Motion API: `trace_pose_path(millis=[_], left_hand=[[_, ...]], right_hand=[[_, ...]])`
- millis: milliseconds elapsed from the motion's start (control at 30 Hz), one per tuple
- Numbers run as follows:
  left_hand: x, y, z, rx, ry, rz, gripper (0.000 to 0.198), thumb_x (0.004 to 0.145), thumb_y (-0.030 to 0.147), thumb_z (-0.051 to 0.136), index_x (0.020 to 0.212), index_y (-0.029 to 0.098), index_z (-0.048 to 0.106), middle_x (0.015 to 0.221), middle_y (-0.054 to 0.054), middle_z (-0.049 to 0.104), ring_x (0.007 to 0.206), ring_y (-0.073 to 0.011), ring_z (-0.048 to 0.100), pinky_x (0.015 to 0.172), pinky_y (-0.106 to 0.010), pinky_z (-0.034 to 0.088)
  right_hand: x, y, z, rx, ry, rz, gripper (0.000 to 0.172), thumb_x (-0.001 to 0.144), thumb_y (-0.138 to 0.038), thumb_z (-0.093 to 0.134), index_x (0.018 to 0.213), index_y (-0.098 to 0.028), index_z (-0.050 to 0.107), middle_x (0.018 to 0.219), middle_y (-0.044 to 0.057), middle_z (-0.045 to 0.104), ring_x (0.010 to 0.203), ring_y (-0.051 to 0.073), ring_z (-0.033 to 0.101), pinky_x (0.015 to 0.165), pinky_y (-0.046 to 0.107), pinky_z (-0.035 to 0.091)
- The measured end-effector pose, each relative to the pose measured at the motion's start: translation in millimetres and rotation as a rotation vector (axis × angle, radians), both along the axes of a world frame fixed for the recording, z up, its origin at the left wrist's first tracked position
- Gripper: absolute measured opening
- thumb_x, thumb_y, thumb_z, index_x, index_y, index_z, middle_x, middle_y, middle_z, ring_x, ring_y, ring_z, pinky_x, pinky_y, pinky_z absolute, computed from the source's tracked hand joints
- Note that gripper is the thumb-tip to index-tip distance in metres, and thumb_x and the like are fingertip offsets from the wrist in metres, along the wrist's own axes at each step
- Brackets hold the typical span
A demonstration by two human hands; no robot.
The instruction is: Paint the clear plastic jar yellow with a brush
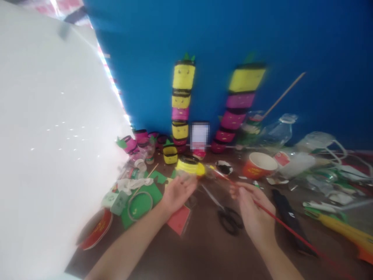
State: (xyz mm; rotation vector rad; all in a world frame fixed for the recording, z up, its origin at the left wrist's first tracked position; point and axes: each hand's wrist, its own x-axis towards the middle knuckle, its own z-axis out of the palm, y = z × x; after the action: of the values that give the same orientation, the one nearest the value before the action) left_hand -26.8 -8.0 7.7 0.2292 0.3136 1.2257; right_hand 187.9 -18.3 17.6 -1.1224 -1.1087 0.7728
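My left hand (177, 193) reaches forward over the brown table, its fingers curled around a clear plastic bottle piece with a yellow band (189, 166); motion blur smears the grip. My right hand (253, 210) is closed on a thin red stick (291, 229) that runs from near the yellow piece back past my wrist to the lower right. Black-handled scissors (230, 218) lie on the table between my hands.
Two stacks of yellow and pink decorated cups (180, 105) (237, 107) lean on the blue wall. An orange paper cup (259, 165), clear bottles (276, 132), green foam sheets (140, 202), a red lid (96, 231) and a yellow tool (344, 229) litter the table. A white panel (52, 136) fills the left.
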Motion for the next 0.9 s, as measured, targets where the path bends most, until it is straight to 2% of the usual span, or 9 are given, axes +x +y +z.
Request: trace_pose_path(millis=[67,133,233,367,533,600,700,900], left_hand=[[-4,-1,2.5,-0.062,-0.074,-0.088,0.049,0.078,0.037,0.055,0.115,0.005,0.053,0.099,-0.014,0.063,0.086,-0.0145,0.062,0.076,-0.022,0.048],[-7,-3,5.0,-0.096,-0.115,-0.157,0.054,0.077,0.042,0.054,0.116,0.006,0.052,0.091,-0.013,0.063,0.074,-0.0119,0.060,0.067,-0.019,0.048],[-9,-5,7.8,-0.117,-0.149,-0.194,0.052,0.077,0.045,0.053,0.113,0.008,0.053,0.089,-0.013,0.061,0.068,-0.0107,0.058,0.063,-0.019,0.047],[-8,-4,8.0,-0.095,-0.164,-0.211,0.055,0.078,0.047,0.051,0.116,0.006,0.050,0.097,-0.016,0.060,0.063,-0.0097,0.054,0.057,-0.020,0.046],[-8,-3,4.0,-0.055,-0.069,-0.194,0.053,0.076,0.048,0.052,0.113,0.010,0.053,0.093,-0.012,0.062,0.058,-0.0083,0.052,0.052,-0.019,0.043],[-9,-2,3.3,-0.030,-0.062,-0.203,0.050,0.075,0.048,0.053,0.109,0.011,0.056,0.091,-0.011,0.063,0.059,-0.0092,0.055,0.053,-0.019,0.045],[-9,-2,2.9,-0.028,-0.088,-0.219,0.046,0.076,0.047,0.054,0.102,0.009,0.059,0.091,-0.013,0.064,0.072,-0.0130,0.062,0.063,-0.019,0.049],[-7,1,-3.0,0.026,-0.057,-0.153,0.048,0.080,0.043,0.050,0.112,0.008,0.056,0.103,-0.016,0.064,0.085,-0.0153,0.064,0.073,-0.020,0.050]], right_hand=[[-2,1,6.5,-0.051,0.008,0.023,0.024,0.077,-0.039,0.062,0.088,-0.019,0.064,0.080,0.006,0.069,0.066,0.016,0.066,0.061,0.030,0.055],[-4,2,14.2,-0.082,-0.008,0.070,0.024,0.076,-0.041,0.063,0.085,-0.019,0.064,0.077,0.005,0.069,0.064,0.016,0.065,0.059,0.029,0.055],[-8,2,24.1,-0.093,-0.051,0.138,0.027,0.074,-0.044,0.065,0.083,-0.019,0.064,0.073,0.005,0.069,0.063,0.016,0.065,0.058,0.028,0.055],[-12,3,31.5,-0.122,-0.092,0.171,0.032,0.071,-0.049,0.065,0.082,-0.019,0.064,0.074,0.006,0.069,0.064,0.016,0.065,0.058,0.027,0.055],[-9,9,36.7,-0.145,-0.177,0.178,0.038,0.071,-0.055,0.062,0.079,-0.018,0.064,0.067,0.005,0.068,0.059,0.015,0.064,0.054,0.027,0.053],[-7,13,38.9,-0.152,-0.213,0.200,0.039,0.072,-0.055,0.060,0.078,-0.017,0.064,0.067,0.005,0.069,0.059,0.016,0.064,0.054,0.027,0.053],[-6,20,43.0,-0.154,-0.300,0.231,0.037,0.071,-0.051,0.062,0.080,-0.016,0.065,0.071,0.007,0.070,0.063,0.017,0.065,0.059,0.029,0.054],[-13,42,42.4,-0.154,-0.381,0.276,0.037,0.074,-0.052,0.058,0.079,-0.016,0.065,0.069,0.008,0.071,0.060,0.020,0.066,0.055,0.032,0.053]])
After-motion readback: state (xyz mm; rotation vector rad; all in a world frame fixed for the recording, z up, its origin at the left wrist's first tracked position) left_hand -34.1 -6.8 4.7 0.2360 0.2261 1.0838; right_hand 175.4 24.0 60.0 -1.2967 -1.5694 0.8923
